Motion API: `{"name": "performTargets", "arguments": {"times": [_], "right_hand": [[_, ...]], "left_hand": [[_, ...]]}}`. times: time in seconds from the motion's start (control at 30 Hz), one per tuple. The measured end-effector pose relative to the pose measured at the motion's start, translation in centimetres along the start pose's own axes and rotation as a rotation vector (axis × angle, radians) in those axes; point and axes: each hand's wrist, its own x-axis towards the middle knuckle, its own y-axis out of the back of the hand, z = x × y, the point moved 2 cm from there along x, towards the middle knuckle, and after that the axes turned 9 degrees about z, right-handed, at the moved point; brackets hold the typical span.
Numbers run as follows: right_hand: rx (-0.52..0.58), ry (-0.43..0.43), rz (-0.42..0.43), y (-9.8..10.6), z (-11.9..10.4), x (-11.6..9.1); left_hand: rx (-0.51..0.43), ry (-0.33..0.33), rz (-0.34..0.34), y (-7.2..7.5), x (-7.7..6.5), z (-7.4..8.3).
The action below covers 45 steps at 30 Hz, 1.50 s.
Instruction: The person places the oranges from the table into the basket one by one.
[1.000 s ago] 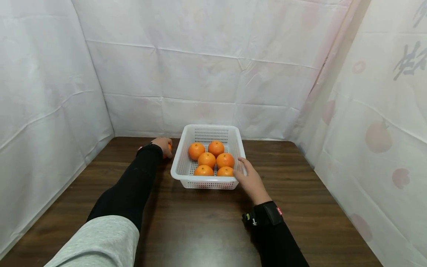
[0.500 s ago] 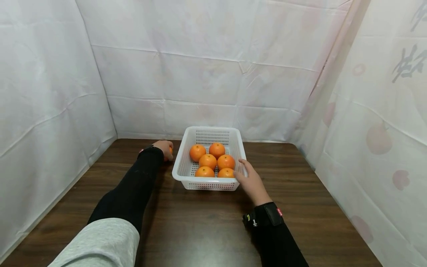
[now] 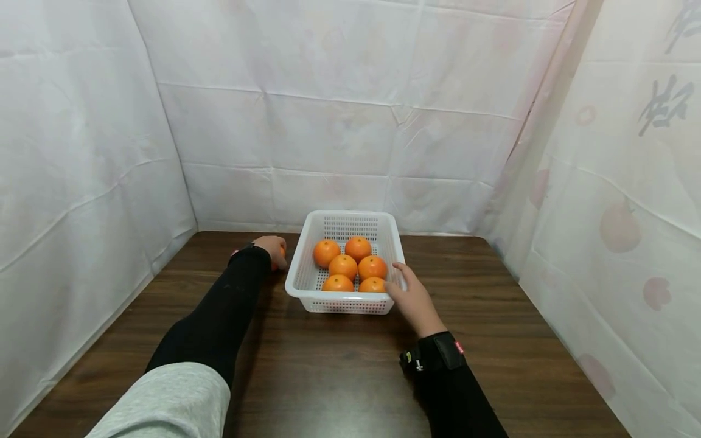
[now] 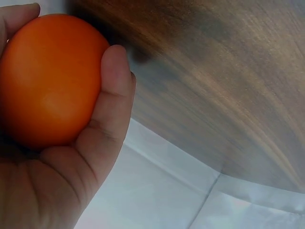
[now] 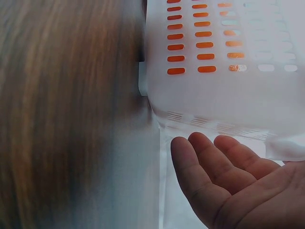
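Observation:
My left hand (image 3: 271,250) is at the table's far left, beside the basket, with its fingers and thumb curled round an orange (image 4: 53,81). The head view mostly hides this fruit behind the hand. A white plastic basket (image 3: 344,305) with slotted sides stands at the table's back middle. Several oranges (image 3: 342,267) lie inside it. My right hand (image 3: 413,299) holds the basket's near right corner, thumb and forefinger over the rim. In the right wrist view, its other fingers (image 5: 209,164) bend loosely beside the basket's outer wall; the thumb is hidden there.
The dark wood table (image 3: 328,377) extends in front of the basket and to both sides. White sheeting (image 3: 339,140) hangs right behind the table's back edge. More sheeting (image 3: 613,243) with faded fruit prints closes off the right side, and plain sheeting the left.
The head view has tilted slightly, so everything sits a little lower in it. Both hands keep their places: the left on the orange, the right at the basket's corner.

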Motion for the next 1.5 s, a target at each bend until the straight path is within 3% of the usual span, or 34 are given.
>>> {"name": "performTargets", "arguments": {"times": [0.27,0.5,0.8,1.13,1.5], "right_hand": [[0.008,0.014,0.004,0.0,0.0,0.0],[0.015,0.023,0.011,-0.3,0.1,-0.2],[0.010,0.024,0.015,-0.2,0.1,0.0],[0.014,0.007,0.001,-0.3,0.4,-0.3],[0.016,0.016,0.012,-0.1,0.3,-0.2]], "left_hand": [[0.012,-0.042,0.010,-0.1,-0.4,-0.1],[0.045,-0.029,-0.044,1.0,-1.3,0.7],[0.071,-0.072,-0.004,2.7,-1.6,0.9],[0.052,-0.057,-0.038,3.3,-2.6,1.3],[0.064,-0.067,-0.005,4.4,-1.5,1.6]]}}
